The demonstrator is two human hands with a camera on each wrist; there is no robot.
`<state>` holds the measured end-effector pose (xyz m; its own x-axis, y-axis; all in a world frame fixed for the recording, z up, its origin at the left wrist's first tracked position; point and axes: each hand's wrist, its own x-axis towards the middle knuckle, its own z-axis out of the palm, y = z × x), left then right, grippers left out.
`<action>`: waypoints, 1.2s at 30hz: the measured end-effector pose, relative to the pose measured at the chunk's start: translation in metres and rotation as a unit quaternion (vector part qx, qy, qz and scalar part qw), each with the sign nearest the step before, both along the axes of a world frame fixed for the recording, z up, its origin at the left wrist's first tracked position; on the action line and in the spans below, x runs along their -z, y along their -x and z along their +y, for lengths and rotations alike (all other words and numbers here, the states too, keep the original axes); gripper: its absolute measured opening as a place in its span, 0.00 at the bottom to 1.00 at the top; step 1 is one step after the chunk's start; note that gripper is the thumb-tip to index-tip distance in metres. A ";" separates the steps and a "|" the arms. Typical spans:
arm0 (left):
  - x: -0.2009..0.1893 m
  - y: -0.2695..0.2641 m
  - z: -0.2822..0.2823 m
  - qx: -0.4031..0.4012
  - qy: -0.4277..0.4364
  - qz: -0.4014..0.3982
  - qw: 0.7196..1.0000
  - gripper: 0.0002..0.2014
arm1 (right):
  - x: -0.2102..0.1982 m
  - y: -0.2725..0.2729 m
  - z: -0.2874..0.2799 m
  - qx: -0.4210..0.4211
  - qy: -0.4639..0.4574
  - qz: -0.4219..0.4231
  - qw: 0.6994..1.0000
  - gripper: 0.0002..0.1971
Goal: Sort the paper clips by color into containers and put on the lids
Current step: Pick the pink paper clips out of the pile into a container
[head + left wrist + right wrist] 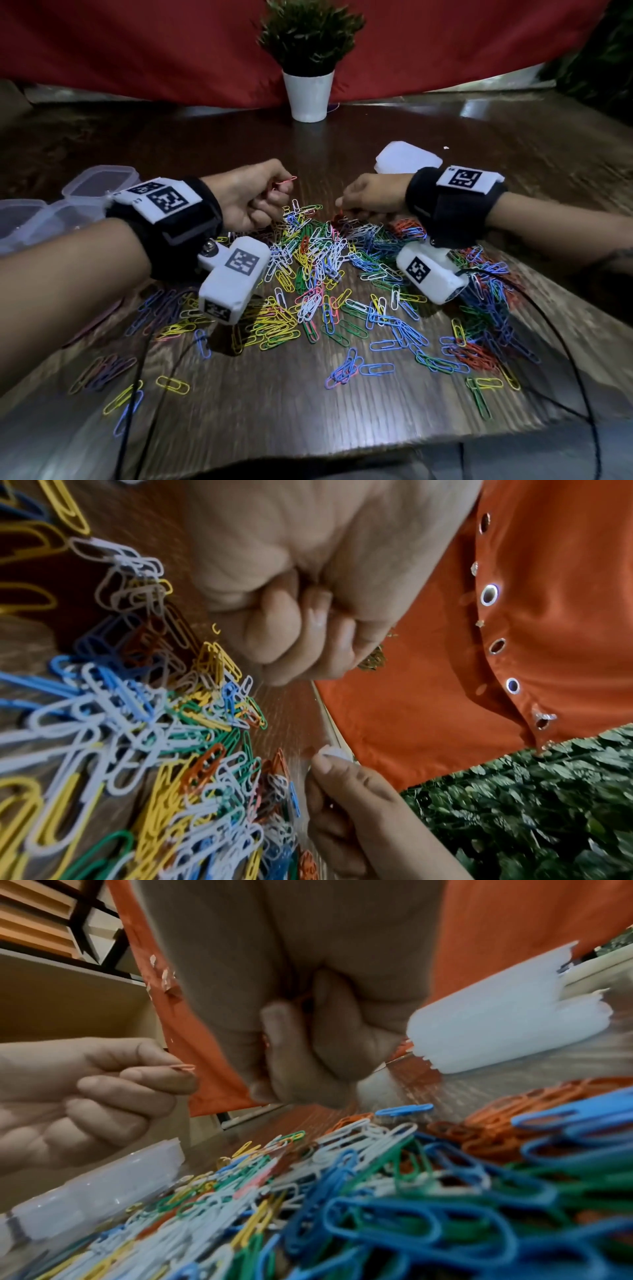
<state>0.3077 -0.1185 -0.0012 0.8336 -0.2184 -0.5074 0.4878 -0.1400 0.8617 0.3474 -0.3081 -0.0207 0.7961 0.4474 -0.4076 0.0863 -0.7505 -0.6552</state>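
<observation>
Pinching a thin pink paper clip, the left hand lifts; right hand curls on an orange clip.

a dark wooden table with a glossy, streaked grain carries everything. a wide heap of paper clips in blue, green, yellow, white, red and pink covers its middle, with strays toward the near edge. clear plastic containers sit at the left, a stack of white lids lies far right, and a white potted plant stands at the back. black cables trail across the near side.
</observation>
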 end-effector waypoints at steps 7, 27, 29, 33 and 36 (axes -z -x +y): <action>0.005 0.001 0.004 -0.007 -0.066 -0.031 0.997 0.14 | 0.002 0.010 0.012 -0.154 0.148 -0.179 0.960 0.03; 0.017 -0.002 -0.042 0.143 -0.476 -0.219 0.840 0.15 | -0.008 -0.003 -0.003 -0.071 0.100 -0.111 0.986 0.07; 0.018 -0.008 -0.046 0.161 -0.526 -0.234 0.802 0.10 | -0.005 -0.002 0.000 -0.074 0.114 -0.117 0.984 0.06; 0.019 -0.015 -0.045 0.180 -0.563 -0.220 0.776 0.16 | -0.002 -0.002 -0.009 -0.085 0.160 -0.074 0.981 0.09; 0.017 -0.016 -0.041 0.194 -0.549 -0.226 0.781 0.14 | -0.006 -0.005 -0.025 -0.067 0.149 -0.052 0.985 0.09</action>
